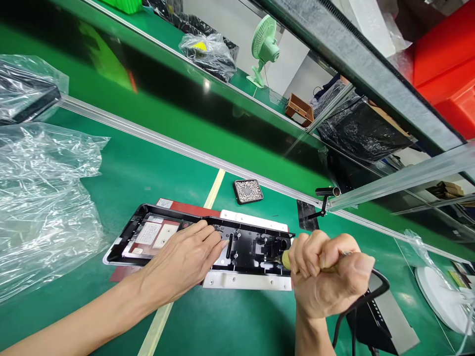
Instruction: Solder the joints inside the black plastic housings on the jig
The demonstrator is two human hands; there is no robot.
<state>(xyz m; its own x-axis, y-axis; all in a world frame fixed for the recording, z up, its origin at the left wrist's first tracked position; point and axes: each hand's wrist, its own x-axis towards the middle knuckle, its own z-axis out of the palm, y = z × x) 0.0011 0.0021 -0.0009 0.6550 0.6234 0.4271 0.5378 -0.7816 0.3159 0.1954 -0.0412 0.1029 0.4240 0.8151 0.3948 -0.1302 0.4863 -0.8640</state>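
Right hand: fist closed round a yellow-ended tool
Left hand: fingers together on the long black plastic housing; pinch unclear
Housing: between white blocks; probably light, stiff; best held by its rim
Small black tray: beyond

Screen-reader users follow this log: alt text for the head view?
Left hand rests on a long black housing; right hand grips a mostly hidden tool at the housing's right end. Beyond, a tray of tiny parts on a green workbench.
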